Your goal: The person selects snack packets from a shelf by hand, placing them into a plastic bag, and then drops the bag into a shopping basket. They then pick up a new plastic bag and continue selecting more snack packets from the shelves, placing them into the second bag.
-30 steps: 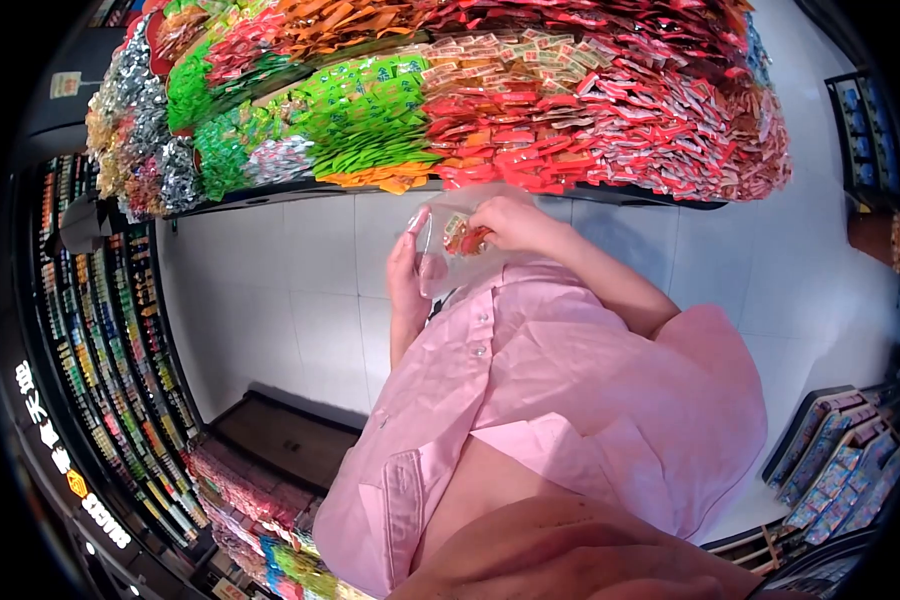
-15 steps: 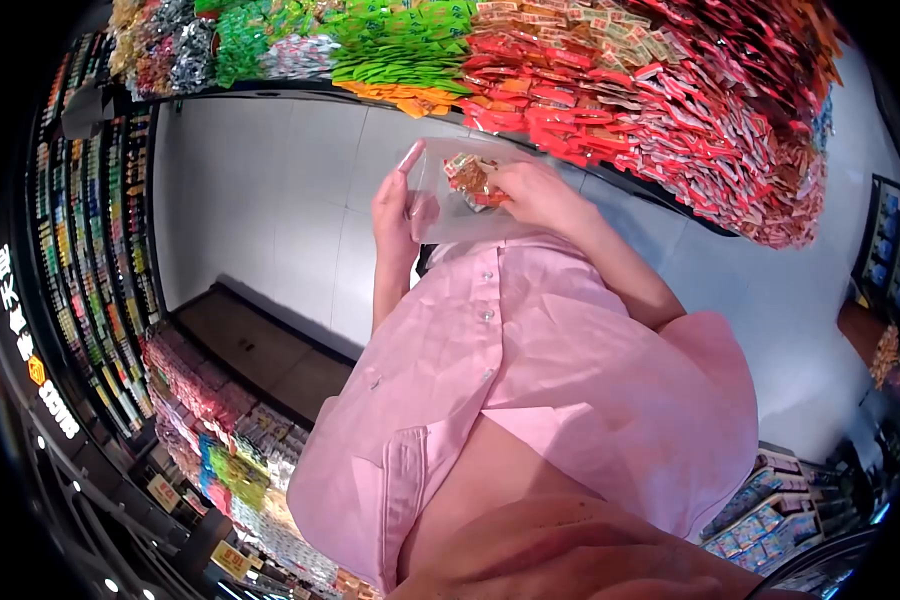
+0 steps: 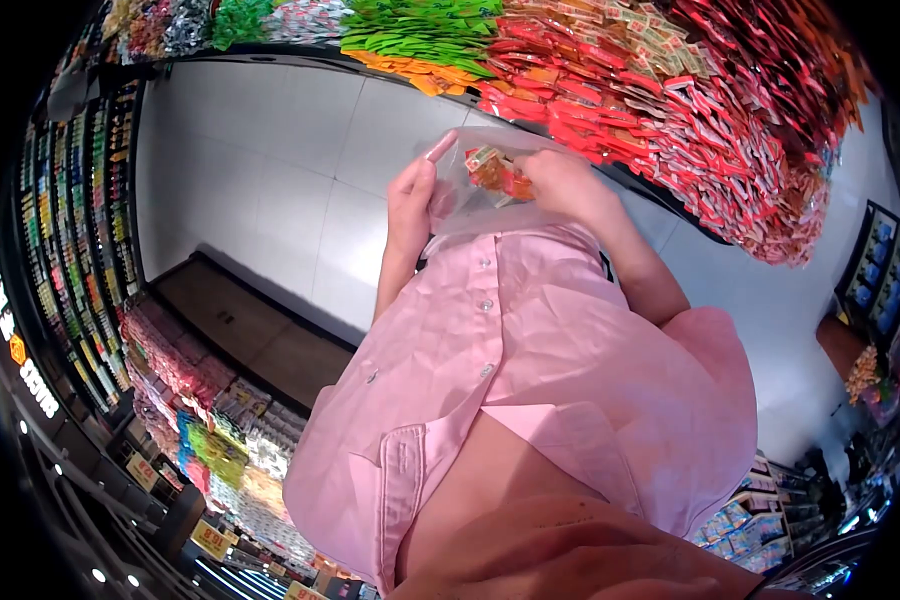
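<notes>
Candy bins (image 3: 670, 90) above bag-holding hands (image 3: 490, 190).

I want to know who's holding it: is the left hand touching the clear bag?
Touching. The head view shows the left hand gripping the clear bag's edge.

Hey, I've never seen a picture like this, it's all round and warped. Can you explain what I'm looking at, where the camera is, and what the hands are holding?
The camera sits on a person's head and looks down their own body, so the pink shirt fills the middle. Its wide lens bends everything into a circle. The person's left hand holds a clear plastic bag open. The right hand is at the bag's mouth, gripping a few small red and orange wrapped sweets. Just beyond the hands, a display heap of wrapped sweets in red, orange and green runs across the top. Below is a pale tiled floor, with more stocked shelves at the left edge.
</notes>
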Available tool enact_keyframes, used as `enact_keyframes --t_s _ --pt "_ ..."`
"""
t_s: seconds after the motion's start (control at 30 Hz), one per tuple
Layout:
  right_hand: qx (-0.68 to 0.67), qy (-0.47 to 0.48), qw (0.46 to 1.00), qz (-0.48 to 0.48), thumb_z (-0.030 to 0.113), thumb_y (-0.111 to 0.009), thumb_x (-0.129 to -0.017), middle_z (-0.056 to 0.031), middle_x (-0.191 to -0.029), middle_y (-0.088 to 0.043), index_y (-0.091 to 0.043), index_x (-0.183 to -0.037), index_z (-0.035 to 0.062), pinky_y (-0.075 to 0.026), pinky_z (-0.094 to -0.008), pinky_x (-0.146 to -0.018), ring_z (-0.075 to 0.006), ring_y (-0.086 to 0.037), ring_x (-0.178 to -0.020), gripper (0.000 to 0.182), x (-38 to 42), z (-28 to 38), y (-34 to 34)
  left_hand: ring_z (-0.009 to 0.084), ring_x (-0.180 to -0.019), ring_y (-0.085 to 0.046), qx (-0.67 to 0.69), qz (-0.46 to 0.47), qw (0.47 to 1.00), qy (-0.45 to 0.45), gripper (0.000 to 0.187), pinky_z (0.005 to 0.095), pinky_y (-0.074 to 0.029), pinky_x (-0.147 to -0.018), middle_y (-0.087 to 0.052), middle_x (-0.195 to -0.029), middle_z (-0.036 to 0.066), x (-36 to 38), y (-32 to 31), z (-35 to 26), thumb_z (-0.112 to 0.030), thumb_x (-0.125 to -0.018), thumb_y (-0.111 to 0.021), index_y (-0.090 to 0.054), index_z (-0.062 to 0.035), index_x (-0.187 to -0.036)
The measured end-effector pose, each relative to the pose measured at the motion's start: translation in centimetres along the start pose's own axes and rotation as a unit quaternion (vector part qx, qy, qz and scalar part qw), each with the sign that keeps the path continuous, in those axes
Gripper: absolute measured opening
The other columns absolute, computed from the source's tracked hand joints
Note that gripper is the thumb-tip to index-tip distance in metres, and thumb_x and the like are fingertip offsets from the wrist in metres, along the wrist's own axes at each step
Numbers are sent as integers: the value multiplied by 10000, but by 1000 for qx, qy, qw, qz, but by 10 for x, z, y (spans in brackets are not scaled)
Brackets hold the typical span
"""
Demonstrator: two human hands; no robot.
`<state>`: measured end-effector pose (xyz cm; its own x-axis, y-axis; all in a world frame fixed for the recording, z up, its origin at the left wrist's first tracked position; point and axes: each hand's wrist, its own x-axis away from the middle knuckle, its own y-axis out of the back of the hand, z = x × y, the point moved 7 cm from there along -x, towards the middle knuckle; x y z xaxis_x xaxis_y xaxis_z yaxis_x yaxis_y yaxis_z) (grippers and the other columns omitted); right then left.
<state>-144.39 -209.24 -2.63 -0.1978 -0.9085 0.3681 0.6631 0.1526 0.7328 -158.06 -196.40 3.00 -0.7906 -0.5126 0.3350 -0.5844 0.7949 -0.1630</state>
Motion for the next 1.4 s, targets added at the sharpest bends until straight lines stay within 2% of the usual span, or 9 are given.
enact_keyframes --t_s 0.2,0.67,0.77,0.83,0.9,0.97,1.13,1.2,1.4 --pt "-121 107 955 -247 -52 -558 -838 -231 -1211 -660 -571 -1312 50 -538 -459 -878 -397 -655 -1069 485 -27 28 40 46 -500 -323 39 8 999 -15 615 241 -261 -498 -362 -580 -77 -11 48 -3 -430 -1075 -477 -502 54 -1453" --pt "-69 -64 988 -122 167 -658 -878 -201 -1109 -704 -587 -1318 40 -532 -466 -918 -381 -672 -1036 463 -99 78 -14 24 -565 -249 55 31 998 -13 512 221 -193 -525 -283 -658 -108 -48 185 -9 -365 -1096 -445 -535 -19 -1463" --pt "-92 -126 982 -104 205 -681 -859 -240 -1147 -692 -610 -1305 38 -519 -489 -961 -391 -653 -1107 481 -100 79 -18 95 -874 -549 13 21 1000 2 511 238 -425 -767 -603 -975 13 -62 221 6 -354 -1099 -432 -545 0 -1449" --pt "-106 -171 972 -121 233 -681 -861 -242 -1132 -700 -630 -1278 37 -521 -484 -962 -397 -663 -1086 463 -101 62 -33 105 -894 -531 12 0 1000 -4 502 254 -408 -783 -589 -1002 18 -69 223 -3 -347 -1101 -426 -542 -7 -1452" --pt "-118 -201 961 -146 243 -689 -870 -220 -1085 -717 -645 -1245 39 -531 -473 -925 -387 -677 -1044 429 -97 47 -48 31 -541 -358 8 -12 1000 1 487 221 -269 -508 -415 -624 -97 -71 226 -13 -345 -1105 -420 -538 -37 -1463" --pt "-144 -226 948 -173 251 -699 -885 -196 -1061 -734 -658 -1205 35 -553 -452 -875 -371 -696 -1009 389 -94 19 -78 32 -568 -383 8 25 999 -26 483 218 -289 -525 -470 -670 -82 -88 243 4 -345 -1103 -423 -548 -39 -1456" --pt "-335 -466 748 -334 278 -614 -898 -188 -868 -722 -719 -981 32 -559 -460 -759 -318 -705 -805 280 -21 -123 -289 31 -589 -399 16 123 992 11 472 219 -308 -538 -503 -702 -66 -105 257 4 -334 -1105 -417 -555 -43 -1450" --pt "-284 -598 676 -324 229 -598 -840 -190 -746 -682 -705 -772 52 -550 -482 -712 -344 -698 -756 218 63 -235 -510 30 -574 -386 18 136 990 17 467 221 -300 -528 -477 -679 -72 -110 261 0 -332 -1106 -415 -558 -47 -1447" --pt "-442 -721 499 -189 247 -591 -877 -152 -676 -643 -690 -738 37 -534 -428 -648 -276 -648 -648 270 132 -52 -545 26 -520 -340 10 160 987 13 465 226 -272 -497 -395 -614 -91 -112 271 -26 -332 -1107 -418 -551 -50 -1452"
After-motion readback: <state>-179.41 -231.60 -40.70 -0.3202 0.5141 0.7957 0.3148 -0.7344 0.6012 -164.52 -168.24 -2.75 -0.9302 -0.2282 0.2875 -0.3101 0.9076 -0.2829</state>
